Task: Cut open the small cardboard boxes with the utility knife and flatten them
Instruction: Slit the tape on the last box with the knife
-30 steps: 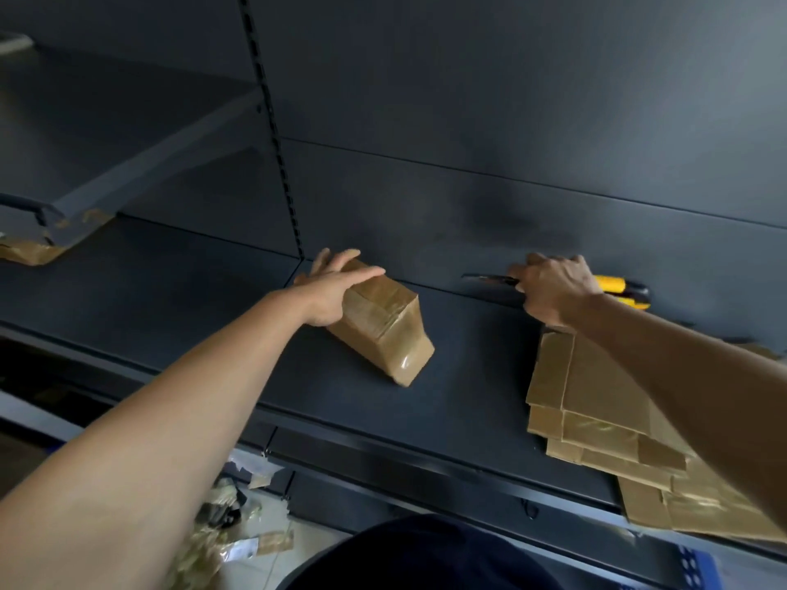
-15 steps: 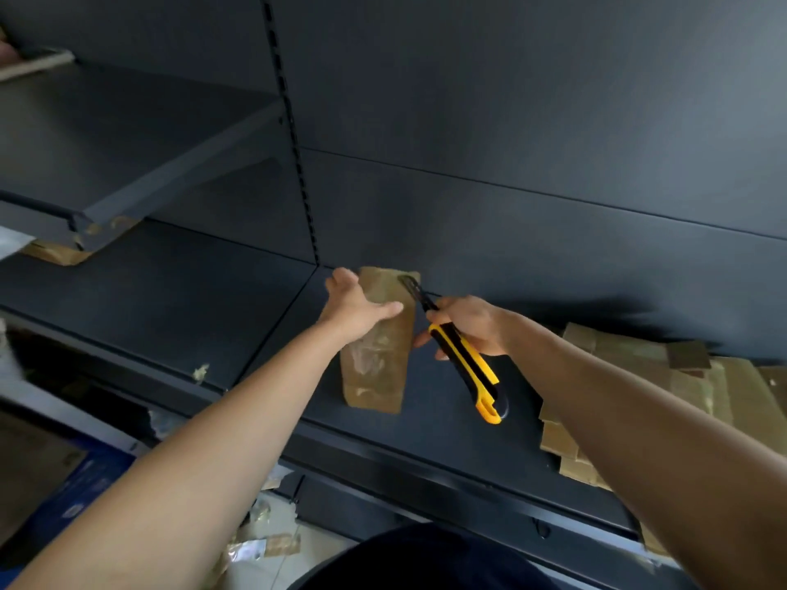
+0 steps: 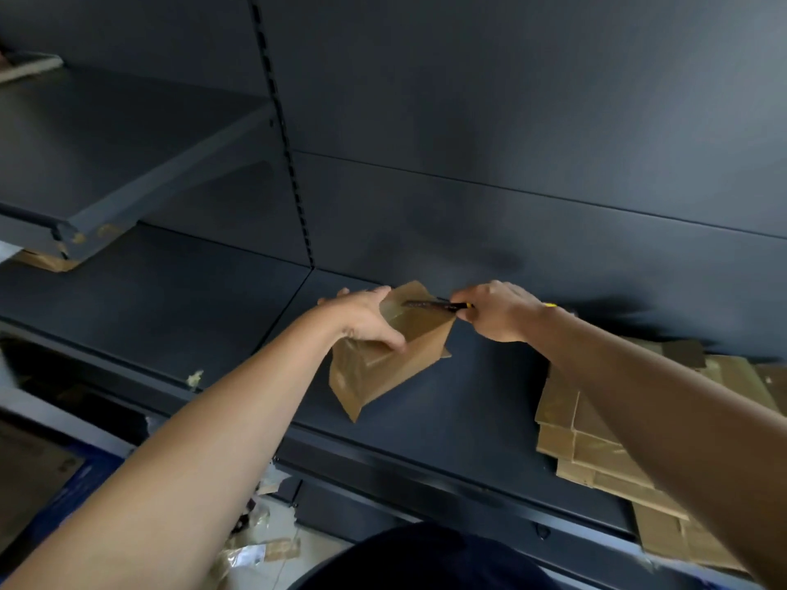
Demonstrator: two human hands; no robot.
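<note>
the left hand (image 3: 366, 319) clamped the small box (image 3: 389, 359) on the dark shelf (image 3: 179, 317), left of the flattened cardboard (image 3: 596, 445). the right hand (image 3: 498, 310) gripped the utility knife (image 3: 434, 304), blade at the far taped end. cutting looked underway; next, probably drawing the blade along the seam, clear of the left fingers.

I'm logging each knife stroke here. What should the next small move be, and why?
Probably draw the utility knife along the taped top seam of the small box. The blade already lies across that top, held by the right hand, while the left hand steadies the box on the shelf. It isn't flattened yet.
</note>
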